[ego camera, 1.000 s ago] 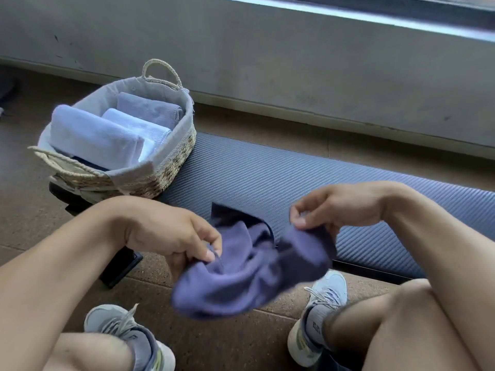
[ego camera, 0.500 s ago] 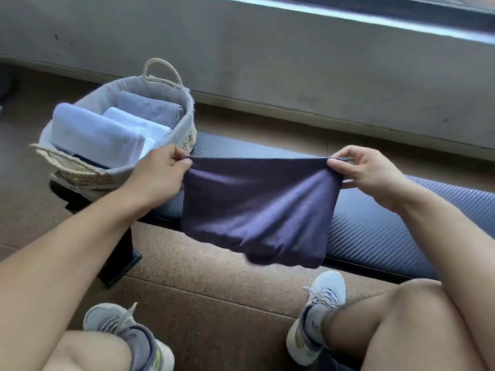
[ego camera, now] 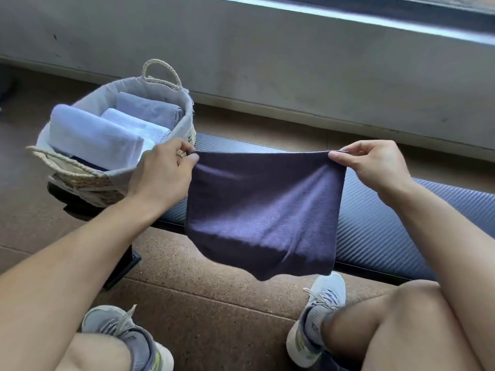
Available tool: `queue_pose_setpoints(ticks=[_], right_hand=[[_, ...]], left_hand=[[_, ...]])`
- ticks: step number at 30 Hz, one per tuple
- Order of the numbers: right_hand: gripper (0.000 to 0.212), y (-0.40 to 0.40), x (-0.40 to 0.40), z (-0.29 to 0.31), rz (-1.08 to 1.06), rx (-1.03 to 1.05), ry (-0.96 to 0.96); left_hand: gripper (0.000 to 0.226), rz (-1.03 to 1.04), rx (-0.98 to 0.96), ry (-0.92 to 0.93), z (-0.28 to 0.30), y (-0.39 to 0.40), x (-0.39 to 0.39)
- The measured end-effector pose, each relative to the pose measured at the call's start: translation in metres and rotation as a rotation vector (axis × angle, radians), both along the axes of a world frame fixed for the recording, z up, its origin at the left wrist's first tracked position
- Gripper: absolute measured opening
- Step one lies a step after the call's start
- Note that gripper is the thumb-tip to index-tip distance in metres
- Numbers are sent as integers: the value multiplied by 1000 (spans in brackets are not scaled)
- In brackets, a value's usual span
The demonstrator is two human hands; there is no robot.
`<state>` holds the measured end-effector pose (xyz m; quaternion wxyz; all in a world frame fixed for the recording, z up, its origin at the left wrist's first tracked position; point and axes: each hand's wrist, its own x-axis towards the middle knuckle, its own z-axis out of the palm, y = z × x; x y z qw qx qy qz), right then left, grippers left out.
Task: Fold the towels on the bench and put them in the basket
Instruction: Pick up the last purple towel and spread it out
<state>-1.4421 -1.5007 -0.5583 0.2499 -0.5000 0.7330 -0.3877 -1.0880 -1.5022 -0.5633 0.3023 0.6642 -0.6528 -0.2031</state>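
Purple towel, bunched a second ago, now hangs stretched, pinched by left hand and right hand.

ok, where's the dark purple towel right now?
Head view, centre: the dark purple towel hangs stretched between the left hand and right hand, above the bench, right of the basket.

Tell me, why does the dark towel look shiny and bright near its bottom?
In the head view, light catches the lower part of the dark towel, making a paler patch there, while folds under the left hand and right hand look shadowed. The basket and the bench stay sharp; the wide lens curves the edges.
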Motion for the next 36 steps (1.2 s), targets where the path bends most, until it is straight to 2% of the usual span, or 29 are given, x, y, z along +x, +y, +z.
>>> queue_pose_setpoints(ticks=[4,6,9,13,16,20,25,27,29,30,32,34,36], right_hand=[[17,2,10,4,47,0,-166],[12,2,15,5,47,-18,-239],[13,-1,19,5,20,-138,-289],[14,-7,19,7,-1,-247,-248],[13,-7,16,4,-23,-274,-223],[13,-9,9,0,-61,-287,-163],[14,-11,8,-4,8,-282,-129],[15,-11,10,-5,22,-270,-149],[15,-12,11,-1,57,-244,-170],[15,-10,11,2,109,-211,-239],[17,0,11,15,284,-49,-510],[21,18,13,34,483,171,-704],[29,32,15,45,598,240,-790]], left_hand=[[15,8,209,413,-2,-3,-9],[16,27,217,560,-1,-8,-11],[17,15,141,660,-2,-16,-12],[5,6,38,667,-3,-27,-4],[14,9,27,694,-4,-31,-2],[19,29,54,580,-3,-29,-1],[4,60,-3,424,4,-22,-16],[7,30,11,444,6,-22,-13],[13,-20,64,551,8,-24,-9],[12,-50,86,600,10,-23,-9],[8,-122,169,698,16,-19,-10],[12,-269,430,847,28,-9,-10],[21,-402,705,943,44,2,-7]])
